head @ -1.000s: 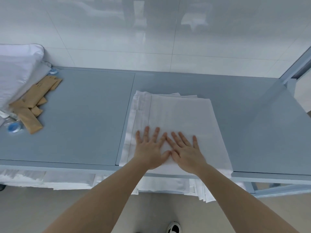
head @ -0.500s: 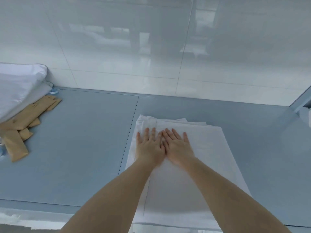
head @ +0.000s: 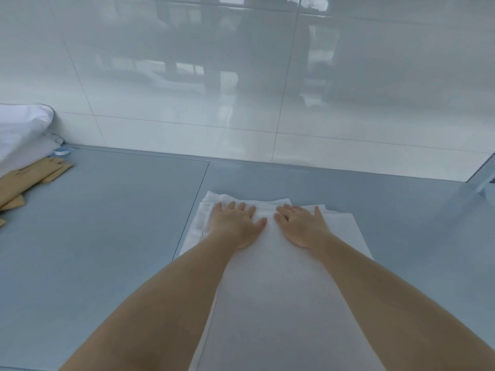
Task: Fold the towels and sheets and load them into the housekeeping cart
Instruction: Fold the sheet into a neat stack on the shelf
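Note:
A folded white sheet (head: 273,290) lies flat on the grey-blue cart top (head: 112,236), running from the near edge toward the wall. My left hand (head: 237,223) presses flat on the sheet's far left part, fingers straight and spread. My right hand (head: 301,224) presses flat on its far right part, a small gap apart from the left. Both sets of fingertips reach close to the sheet's far edge, where layered folds show.
A white pillow (head: 18,129) sits at the far left against the tiled wall (head: 241,103). Brown paper packets (head: 29,178) lie beside it, with a small blue-capped item (head: 62,151) behind them. A metal frame post (head: 482,180) rises at the far right.
Both hands have slid along the sheet away from me to its far edge and moved apart sideways. The view has tilted up toward the wall.

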Demonstrator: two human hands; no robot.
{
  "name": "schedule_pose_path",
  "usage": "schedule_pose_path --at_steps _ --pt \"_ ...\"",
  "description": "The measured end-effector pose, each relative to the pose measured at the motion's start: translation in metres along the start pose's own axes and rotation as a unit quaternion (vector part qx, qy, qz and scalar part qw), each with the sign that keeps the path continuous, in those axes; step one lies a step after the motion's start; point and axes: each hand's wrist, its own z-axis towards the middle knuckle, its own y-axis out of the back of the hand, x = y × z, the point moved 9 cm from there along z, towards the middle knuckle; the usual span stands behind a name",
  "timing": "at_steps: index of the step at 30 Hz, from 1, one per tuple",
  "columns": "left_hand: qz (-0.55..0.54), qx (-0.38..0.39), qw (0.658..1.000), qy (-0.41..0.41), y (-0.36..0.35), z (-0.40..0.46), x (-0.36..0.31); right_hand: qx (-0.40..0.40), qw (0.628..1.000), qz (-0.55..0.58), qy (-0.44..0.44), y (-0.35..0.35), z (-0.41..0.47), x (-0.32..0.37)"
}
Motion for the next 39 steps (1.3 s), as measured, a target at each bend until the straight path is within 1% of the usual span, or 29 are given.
schedule_pose_path --at_steps 3,5,7,8,9,12,13,15,17,20,22,25,29,35,39 --pt "-0.011 0.019 0.999 0.037 -0.002 -0.004 0.027 0.001 0.997 -0.015 -0.074 0.005 -0.024 -0.065" --pt "-0.017 0.016 0.998 0.064 -0.001 -0.017 0.039 0.007 0.991 -0.01 -0.137 0.008 -0.047 -0.1" --pt "-0.005 0.011 0.997 0.078 -0.001 -0.037 0.038 0.001 0.985 -0.014 -0.172 0.01 -0.068 -0.107" --pt "-0.001 0.013 0.997 0.07 -0.002 -0.047 0.028 -0.004 0.986 -0.012 -0.164 0.009 -0.078 -0.095" --pt "0.001 0.019 0.999 0.048 -0.005 -0.058 0.014 -0.007 0.991 -0.004 -0.135 0.006 -0.087 -0.073" --pt "-0.005 0.03 0.999 -0.037 -0.016 -0.099 -0.03 -0.022 1.0 0.0 0.002 -0.012 -0.124 0.001" --pt "-0.003 0.02 0.999 -0.045 -0.017 -0.113 -0.031 -0.029 0.999 -0.008 0.015 -0.015 -0.136 0.009" --pt "0.003 -0.012 1.0 -0.015 -0.017 -0.132 -0.009 -0.041 0.999 -0.019 -0.022 -0.016 -0.153 -0.011" --pt "-0.021 -0.026 0.998 0.048 -0.016 -0.145 0.023 -0.039 0.996 -0.015 -0.073 -0.014 -0.165 -0.042" --pt "-0.123 0.0 0.983 0.136 -0.02 -0.158 0.053 -0.023 0.994 0.009 -0.104 -0.013 -0.173 -0.058" --pt "-0.193 0.001 0.966 0.17 -0.02 -0.162 0.06 -0.031 0.99 0.041 -0.13 -0.009 -0.177 -0.062" --pt "-0.213 -0.014 0.961 0.177 -0.015 -0.166 0.062 -0.036 0.971 0.121 -0.202 -0.006 -0.188 -0.08" --pt "-0.224 0.008 0.955 0.196 -0.021 -0.171 0.066 -0.006 0.954 0.187 -0.235 -0.013 -0.198 -0.093" --pt "-0.21 0.011 0.961 0.181 -0.019 -0.177 0.064 0.027 0.944 0.196 -0.265 -0.017 -0.208 -0.097" --pt "-0.226 0.015 0.957 0.182 -0.022 -0.188 0.063 0.036 0.941 0.196 -0.273 -0.02 -0.219 -0.095"
